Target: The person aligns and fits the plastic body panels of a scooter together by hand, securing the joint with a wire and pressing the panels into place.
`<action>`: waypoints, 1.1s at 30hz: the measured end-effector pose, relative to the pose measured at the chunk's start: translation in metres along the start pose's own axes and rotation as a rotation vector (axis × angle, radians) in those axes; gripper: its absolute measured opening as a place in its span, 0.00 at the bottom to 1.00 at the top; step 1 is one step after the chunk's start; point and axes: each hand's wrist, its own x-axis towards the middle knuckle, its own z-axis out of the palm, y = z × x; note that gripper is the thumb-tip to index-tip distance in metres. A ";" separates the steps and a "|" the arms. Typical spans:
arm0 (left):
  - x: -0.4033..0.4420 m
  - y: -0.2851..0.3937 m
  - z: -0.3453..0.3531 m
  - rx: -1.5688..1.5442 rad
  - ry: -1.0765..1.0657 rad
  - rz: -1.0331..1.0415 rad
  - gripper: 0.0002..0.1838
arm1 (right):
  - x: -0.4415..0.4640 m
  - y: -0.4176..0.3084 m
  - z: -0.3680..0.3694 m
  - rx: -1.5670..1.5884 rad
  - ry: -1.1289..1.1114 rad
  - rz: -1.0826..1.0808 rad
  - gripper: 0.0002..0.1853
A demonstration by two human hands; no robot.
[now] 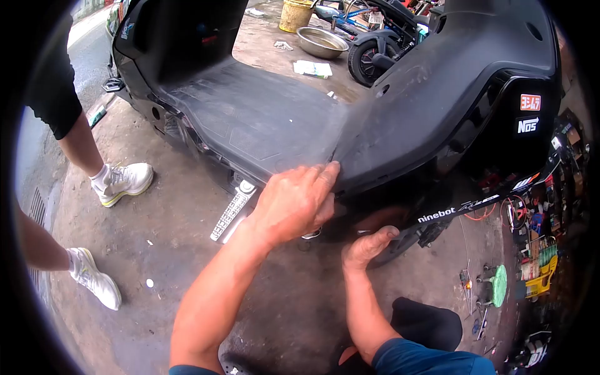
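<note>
A black electric scooter's bodywork fills the middle of the head view, with a flat footboard (269, 119) meeting the body panel (425, 112) at a seam. My left hand (297, 203) has its fingers curled closed on the footboard's near edge, the fingertips at that seam. Lower and to the right, my right hand (369, 247) is under the "ninebot" side trim (437, 215). Its thumb shows, but its other fingers are mostly hidden. A silver folding footpeg (231, 212) sticks out just left of my left hand.
At the left stands another person, in white shoes (125, 181). Beyond the scooter are a metal basin (322, 42), a yellow bucket (295, 15) and another two-wheeler's wheel (369, 62). A green stool (499, 285) and scattered tools lie to the right.
</note>
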 end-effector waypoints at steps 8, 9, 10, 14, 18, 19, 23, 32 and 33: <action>0.000 -0.010 -0.005 -0.124 0.046 -0.053 0.29 | -0.002 0.007 -0.004 0.073 -0.038 0.022 0.46; 0.001 -0.010 -0.004 -0.134 0.024 -0.083 0.29 | -0.001 0.004 -0.004 0.065 -0.024 0.016 0.46; 0.002 -0.009 -0.005 -0.139 0.002 -0.113 0.28 | 0.000 0.000 -0.003 0.095 -0.033 0.012 0.46; 0.013 -0.005 -0.016 -0.191 -0.188 -0.243 0.28 | 0.009 -0.001 -0.017 0.219 -0.196 0.028 0.46; 0.001 -0.004 -0.001 -0.187 0.013 -0.179 0.27 | 0.022 -0.027 -0.017 0.314 -0.126 0.027 0.44; 0.000 -0.003 -0.002 -0.174 0.019 -0.169 0.27 | 0.024 -0.028 -0.021 0.308 -0.154 0.079 0.45; -0.007 -0.001 0.010 -0.099 0.115 -0.140 0.25 | 0.027 -0.027 -0.025 0.190 -0.110 0.146 0.45; -0.012 -0.006 0.023 -0.173 0.274 -0.147 0.22 | 0.023 -0.019 -0.020 -0.165 0.075 0.028 0.46; -0.008 -0.005 0.017 -0.186 0.193 -0.150 0.22 | 0.020 -0.021 -0.020 -0.209 0.119 0.069 0.47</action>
